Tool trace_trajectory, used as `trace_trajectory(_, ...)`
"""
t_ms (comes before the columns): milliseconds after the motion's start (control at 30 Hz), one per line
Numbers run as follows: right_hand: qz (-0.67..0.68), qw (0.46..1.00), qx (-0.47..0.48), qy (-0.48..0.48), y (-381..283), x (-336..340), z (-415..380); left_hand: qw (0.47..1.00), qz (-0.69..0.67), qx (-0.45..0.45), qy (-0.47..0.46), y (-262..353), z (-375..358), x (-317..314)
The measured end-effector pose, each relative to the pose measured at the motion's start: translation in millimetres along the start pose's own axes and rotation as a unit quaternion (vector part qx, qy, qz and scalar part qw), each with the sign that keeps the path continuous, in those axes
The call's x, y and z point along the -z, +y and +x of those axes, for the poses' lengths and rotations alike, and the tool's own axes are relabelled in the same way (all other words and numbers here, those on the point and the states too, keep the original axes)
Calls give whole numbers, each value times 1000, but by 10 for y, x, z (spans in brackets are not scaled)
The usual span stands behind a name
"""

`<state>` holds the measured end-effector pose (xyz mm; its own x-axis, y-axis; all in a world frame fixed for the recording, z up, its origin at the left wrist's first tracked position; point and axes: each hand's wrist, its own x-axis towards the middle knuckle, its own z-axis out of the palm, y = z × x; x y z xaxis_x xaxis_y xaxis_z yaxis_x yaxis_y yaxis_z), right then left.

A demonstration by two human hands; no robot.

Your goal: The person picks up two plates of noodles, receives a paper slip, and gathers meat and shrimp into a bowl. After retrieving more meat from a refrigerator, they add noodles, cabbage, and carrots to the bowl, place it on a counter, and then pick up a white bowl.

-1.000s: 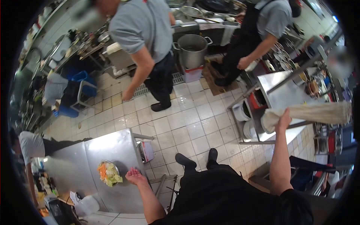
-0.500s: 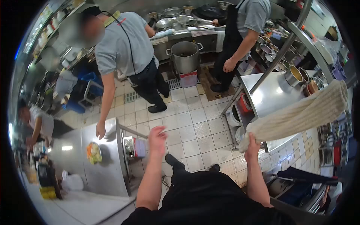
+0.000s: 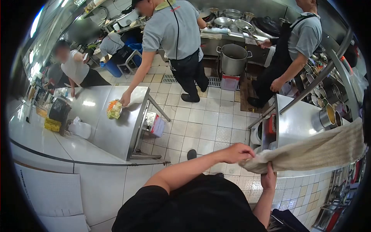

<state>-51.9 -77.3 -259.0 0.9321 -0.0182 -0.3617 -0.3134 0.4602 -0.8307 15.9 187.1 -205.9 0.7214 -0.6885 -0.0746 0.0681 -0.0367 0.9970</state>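
A long, beige, ribbed towel (image 3: 320, 149) stretches from in front of me toward the far right, over a steel table. My right hand (image 3: 269, 178) is closed around its near end from below, thumb up. Across my body reaches my left hand (image 3: 235, 153), its curled fingers at the loose tip of the same towel, seemingly pinching it; the fingertips are slightly blurred.
A co-worker's hand (image 3: 126, 98) touches a bowl of chopped vegetables (image 3: 114, 110) on the left steel table (image 3: 101, 133). Another co-worker (image 3: 297, 50) stands by the stove. A large pot (image 3: 234, 60) sits on a crate. Metal pots (image 3: 327, 116) stand on the right table (image 3: 293, 120).
My left hand has swung right to the towel's near end. My right hand still holds the towel. The view has turned left, and the co-worker's hand has reached the vegetable bowl.
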Motion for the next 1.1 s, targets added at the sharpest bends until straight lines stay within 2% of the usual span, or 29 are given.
trace_trajectory(33, -10, 1000, 5, 24, 93, 216, 108, 998, -50, -1, 28, -68, -155, 129)
trace_trajectory(67, -19, 999, 10, 50, 182, 391, 165, 995, -44, -7, 92, -107, -328, 285)
trace_trajectory(100, 87, 992, -37, 78, 266, 506, 159, 987, -39, -12, 157, -142, -525, 472)
trace_trajectory(133, 78, 988, -82, 103, 482, 785, 134, 974, -42, -10, 221, -209, -746, 702)
trace_trajectory(167, 67, 982, -126, 125, 818, 1212, 97, 955, -81, 35, 282, -131, -997, 954)
trace_trajectory(200, 142, 948, -196, 206, 1275, 1775, 42, 922, -121, 42, 365, 10, -1281, 1175)
trace_trajectory(233, 176, 893, -247, 333, 1625, 2122, -147, 878, -145, 30, 455, 140, -1561, 1401)
trace_trajectory(267, -32, 953, -228, 195, 2547, 3296, -493, 837, -160, -5, 524, 171, -1859, 1694)
trace_trajectory(300, -44, 885, -315, 338, 2916, 3598, -769, 817, -136, -70, 556, 253, -2199, 1969)
trace_trajectory(333, -92, 851, -359, 372, 2729, 3392, -981, 780, -116, -166, 593, 253, -2545, 2293)
trace_trajectory(367, -107, 853, -351, 371, 2358, 2950, -1055, 731, -164, -165, 641, 465, -2885, 2496)
trace_trajectory(433, -129, 853, -341, 373, 2013, 2412, -1024, 627, -163, -261, 716, 712, -3491, 2984)
trace_trajectory(467, -138, 856, -333, 371, 1924, 2211, -987, 649, -90, -293, 696, 643, -3948, 3327)
trace_trajectory(533, -156, 863, -315, 363, 1775, 1855, -866, 540, -130, -314, 770, 602, -4675, 4014)
trace_trajectory(600, -172, 873, -292, 352, 1661, 1529, -745, 420, -196, -265, 846, 976, -4785, 4240)
trace_trajectory(700, -192, 885, -262, 333, 1529, 1076, -611, 399, -214, -200, 869, 974, -5166, 4788)
trace_trajectory(867, -226, 894, -221, 318, 1335, 584, -517, 386, -199, -167, 885, 789, -5737, 5446)
trace_trajectory(933, -237, 891, -215, 323, 1255, 460, -505, 353, -187, -156, 903, 734, -5913, 5593)
trace_trajectory(967, -240, 889, -218, 323, 1253, 452, -512, 354, -189, -155, 903, 690, -6036, 5673)
trace_trajectory(1100, -258, 880, -236, 320, 1254, 403, -547, 412, -167, -253, 860, 538, -6289, 5691)
